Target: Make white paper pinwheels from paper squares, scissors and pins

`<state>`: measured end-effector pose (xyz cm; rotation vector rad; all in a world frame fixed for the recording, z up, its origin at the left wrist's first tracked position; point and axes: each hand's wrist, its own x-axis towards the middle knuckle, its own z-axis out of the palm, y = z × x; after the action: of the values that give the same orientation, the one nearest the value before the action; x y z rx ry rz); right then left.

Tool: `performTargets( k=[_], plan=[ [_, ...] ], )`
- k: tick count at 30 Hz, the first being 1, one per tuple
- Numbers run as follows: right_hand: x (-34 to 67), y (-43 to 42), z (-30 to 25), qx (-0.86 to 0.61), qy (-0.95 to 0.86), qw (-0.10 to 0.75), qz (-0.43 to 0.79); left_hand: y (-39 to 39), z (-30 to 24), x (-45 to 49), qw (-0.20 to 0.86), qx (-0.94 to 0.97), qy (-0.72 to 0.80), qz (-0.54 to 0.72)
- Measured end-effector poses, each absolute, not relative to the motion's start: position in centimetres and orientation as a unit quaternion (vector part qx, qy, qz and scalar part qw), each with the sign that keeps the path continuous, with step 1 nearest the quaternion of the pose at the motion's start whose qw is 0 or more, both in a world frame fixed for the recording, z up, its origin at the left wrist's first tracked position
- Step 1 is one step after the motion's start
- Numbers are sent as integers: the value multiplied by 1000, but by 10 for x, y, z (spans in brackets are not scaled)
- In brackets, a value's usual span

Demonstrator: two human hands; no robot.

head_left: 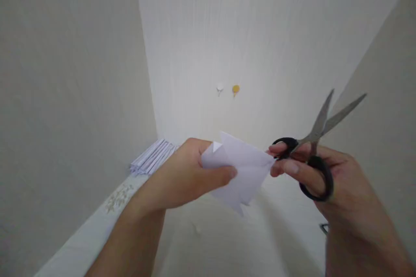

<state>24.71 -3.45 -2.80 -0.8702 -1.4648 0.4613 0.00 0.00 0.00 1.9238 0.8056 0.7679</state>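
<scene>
A folded piece of white paper (246, 162) with jagged, cut edges is gripped by my left hand (186, 173), its thumb lying across the front and its fingers hidden behind. The paper narrows to a point at its right end, where the fingertips of my right hand (312, 164) meet it. On that same hand hang black-handled scissors (320, 132), with the thumb through one loop and a finger in the other. Their metal blades stand apart and point up and to the right, away from the paper.
A stack of folded white paper strips (152, 158) lies at the left on a white surface (78, 246) with a gold floral pattern. On the wall ahead are a white hook (220, 88) and a yellow hook (235, 89). Part of a dark object (323, 228) shows beside my right wrist.
</scene>
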Motion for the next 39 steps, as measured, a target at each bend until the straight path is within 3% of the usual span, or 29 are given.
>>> performTargets(
  k=[7,13,21,27,39],
  plan=[
    [241,-42,-30,-420,-685,558,206,-1,-1,-1,426,799,332,266],
    [241,-44,-28,-434,-692,545,187,1,-5,-5,436,779,324,312],
    [238,-32,-34,-398,-611,663,171,13,-3,1,483,672,228,513],
    [219,-22,-37,-324,-530,767,163,16,-8,6,508,658,179,527],
    [197,-27,-33,-358,-536,732,221,8,-8,14,496,624,223,561]
  ],
)
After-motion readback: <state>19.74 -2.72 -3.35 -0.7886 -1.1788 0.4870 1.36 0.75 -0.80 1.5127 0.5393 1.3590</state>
